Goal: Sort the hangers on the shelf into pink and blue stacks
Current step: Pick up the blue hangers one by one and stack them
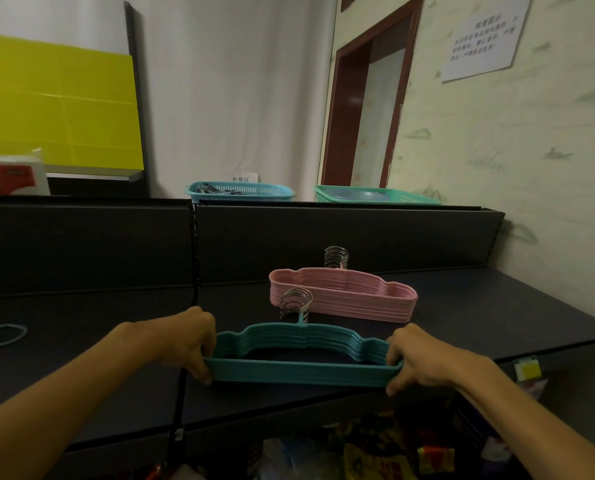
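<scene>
A stack of several blue hangers (299, 370) lies near the front of the dark shelf (479, 313), metal hooks pointing away from me. My left hand (190, 341) grips the stack's left end, fingers curled over the edge. My right hand (415, 358) grips its right end the same way. Behind it sits a stack of several pink hangers (344, 294), hooks toward the back panel. One lone blue hanger (1, 336) lies flat at the far left of the shelf.
A dark back panel (341, 237) rises behind the shelf. Beyond it stand a blue basket (240, 192) and a green basket (375, 195). Packaged goods (375, 452) fill the shelf below. A wall runs along the right side.
</scene>
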